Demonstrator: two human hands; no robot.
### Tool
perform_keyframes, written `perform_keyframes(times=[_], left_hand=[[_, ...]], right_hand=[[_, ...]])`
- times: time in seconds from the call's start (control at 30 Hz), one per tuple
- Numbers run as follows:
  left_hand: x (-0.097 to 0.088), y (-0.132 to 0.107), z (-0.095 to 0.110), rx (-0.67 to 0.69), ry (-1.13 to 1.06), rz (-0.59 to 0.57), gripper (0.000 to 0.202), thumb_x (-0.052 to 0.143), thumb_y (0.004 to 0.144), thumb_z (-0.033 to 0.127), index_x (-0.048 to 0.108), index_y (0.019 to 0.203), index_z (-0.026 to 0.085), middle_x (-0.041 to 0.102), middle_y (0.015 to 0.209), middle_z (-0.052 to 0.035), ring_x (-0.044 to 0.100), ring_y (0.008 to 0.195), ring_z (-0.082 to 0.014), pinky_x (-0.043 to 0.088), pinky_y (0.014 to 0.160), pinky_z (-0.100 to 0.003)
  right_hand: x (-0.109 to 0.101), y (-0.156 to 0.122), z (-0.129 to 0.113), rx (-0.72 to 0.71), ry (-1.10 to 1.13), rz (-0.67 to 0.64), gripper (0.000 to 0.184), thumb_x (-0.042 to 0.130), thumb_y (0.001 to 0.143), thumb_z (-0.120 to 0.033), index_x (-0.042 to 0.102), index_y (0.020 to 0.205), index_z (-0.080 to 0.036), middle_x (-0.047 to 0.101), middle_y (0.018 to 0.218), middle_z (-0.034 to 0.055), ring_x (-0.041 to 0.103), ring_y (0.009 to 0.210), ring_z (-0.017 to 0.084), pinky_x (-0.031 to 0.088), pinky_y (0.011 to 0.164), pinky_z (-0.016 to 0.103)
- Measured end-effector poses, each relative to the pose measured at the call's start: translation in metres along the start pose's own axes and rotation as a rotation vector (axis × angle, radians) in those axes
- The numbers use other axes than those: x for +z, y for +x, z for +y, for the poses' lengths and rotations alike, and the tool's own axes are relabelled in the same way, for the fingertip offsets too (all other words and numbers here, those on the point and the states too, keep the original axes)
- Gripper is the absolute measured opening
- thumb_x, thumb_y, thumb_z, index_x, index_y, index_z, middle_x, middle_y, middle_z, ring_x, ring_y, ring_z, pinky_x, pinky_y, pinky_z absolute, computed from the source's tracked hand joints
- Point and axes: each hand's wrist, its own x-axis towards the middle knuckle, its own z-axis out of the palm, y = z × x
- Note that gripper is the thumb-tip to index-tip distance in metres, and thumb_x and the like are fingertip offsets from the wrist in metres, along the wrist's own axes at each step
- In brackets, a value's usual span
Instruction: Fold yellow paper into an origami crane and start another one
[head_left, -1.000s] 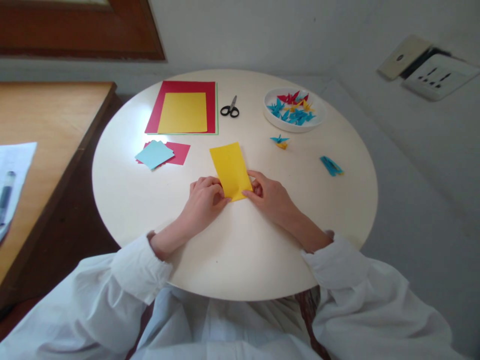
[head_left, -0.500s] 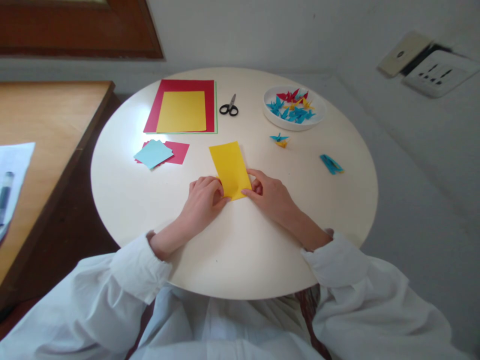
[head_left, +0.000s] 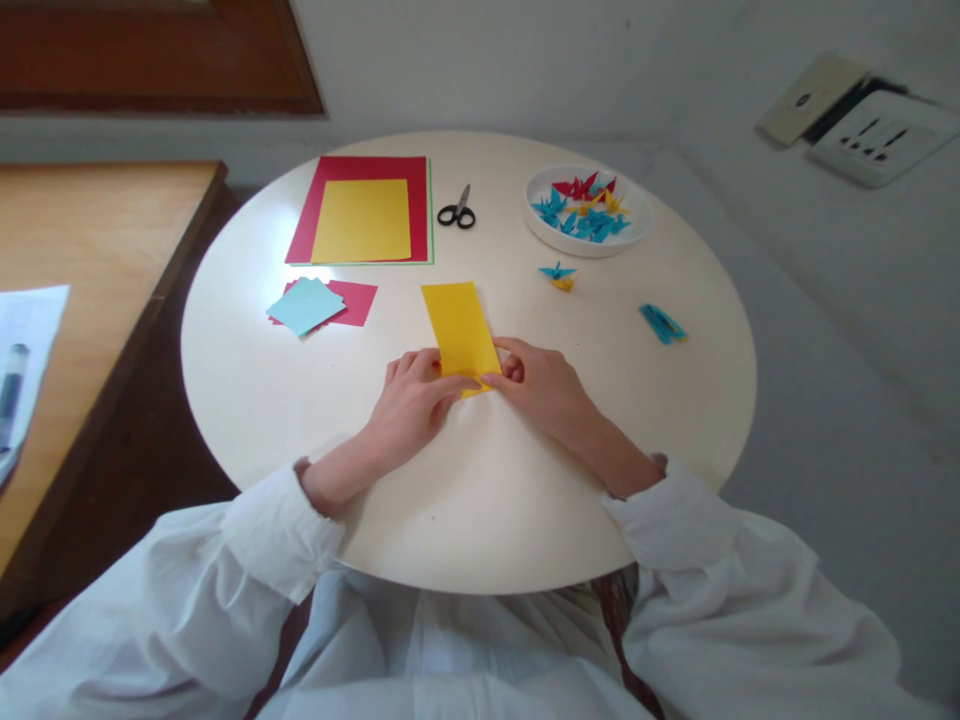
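Observation:
A yellow sheet of paper, longer than wide, lies at the middle of the table between my two hands. My left hand grips its lower left side, thumb stretched across the near edge and fingers behind the paper. At the lower right corner my right hand pinches the sheet, with thumb in front and the other fingers curled. The near edge is partly covered by both thumbs. Behind the right hand lies a small blue and yellow folded paper crane.
On the round white table are black-handled scissors, a white dish of several paper cranes, large red paper under yellow paper, light-blue squares, and blue folded strips. A wooden desk stands at left.
My left thumb has slid right along the paper's near edge towards my right thumb. My right hand keeps its pinch at the corner. The sheet has barely shifted.

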Motion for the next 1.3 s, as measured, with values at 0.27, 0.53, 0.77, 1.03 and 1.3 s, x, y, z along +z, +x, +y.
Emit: perform_keyframes(times=[0.27, 0.53, 0.77, 1.03, 1.3], left_hand=[[0.0, 0.0, -0.001, 0.034, 0.007, -0.027, 0.035, 0.045, 0.088, 0.012, 0.07, 0.102, 0.031, 0.056, 0.107, -0.0079, 0.047, 0.102, -0.0238, 0.037, 0.088, -0.041], [0.002, -0.001, -0.003, 0.083, 0.057, 0.002, 0.035, 0.045, 0.087, 0.012, 0.07, 0.104, 0.031, 0.057, 0.098, -0.007, 0.048, 0.093, -0.0218, 0.038, 0.086, -0.04], [0.0, -0.002, -0.003, 0.142, 0.146, -0.032, 0.048, 0.045, 0.083, 0.007, 0.062, 0.118, 0.034, 0.055, 0.098, -0.0097, 0.043, 0.095, -0.0259, 0.038, 0.083, -0.042], [-0.002, -0.001, -0.002, 0.136, 0.187, -0.085, 0.049, 0.042, 0.084, 0.008, 0.06, 0.12, 0.036, 0.054, 0.098, -0.0102, 0.042, 0.093, -0.0261, 0.038, 0.082, -0.043], [-0.001, -0.003, -0.003, 0.129, 0.166, -0.082, 0.047, 0.043, 0.084, 0.009, 0.062, 0.118, 0.034, 0.055, 0.1, -0.0099, 0.043, 0.096, -0.0265, 0.037, 0.085, -0.044]], right_hand=[[-0.002, 0.002, -0.002, 0.011, -0.035, -0.021, 0.025, 0.06, 0.075, -0.025, 0.067, 0.099, -0.023, 0.068, 0.073, -0.0004, 0.057, 0.062, 0.014, 0.033, 0.053, 0.024], [-0.006, 0.006, -0.005, 0.013, -0.065, -0.071, 0.028, 0.061, 0.075, -0.028, 0.066, 0.103, -0.024, 0.068, 0.072, -0.0007, 0.057, 0.062, 0.014, 0.032, 0.054, 0.024], [-0.007, 0.008, -0.005, 0.035, -0.072, -0.076, 0.031, 0.062, 0.074, -0.026, 0.066, 0.106, -0.026, 0.068, 0.072, -0.0009, 0.058, 0.065, 0.015, 0.034, 0.055, 0.024], [0.001, 0.006, -0.002, 0.04, -0.005, 0.005, 0.041, 0.065, 0.074, -0.024, 0.06, 0.115, -0.02, 0.068, 0.075, 0.0012, 0.059, 0.065, 0.014, 0.041, 0.061, 0.025], [0.008, -0.008, 0.022, -0.104, 0.191, 0.297, 0.032, 0.05, 0.081, -0.014, 0.06, 0.111, -0.016, 0.064, 0.081, 0.0039, 0.057, 0.07, 0.014, 0.048, 0.069, 0.029]])
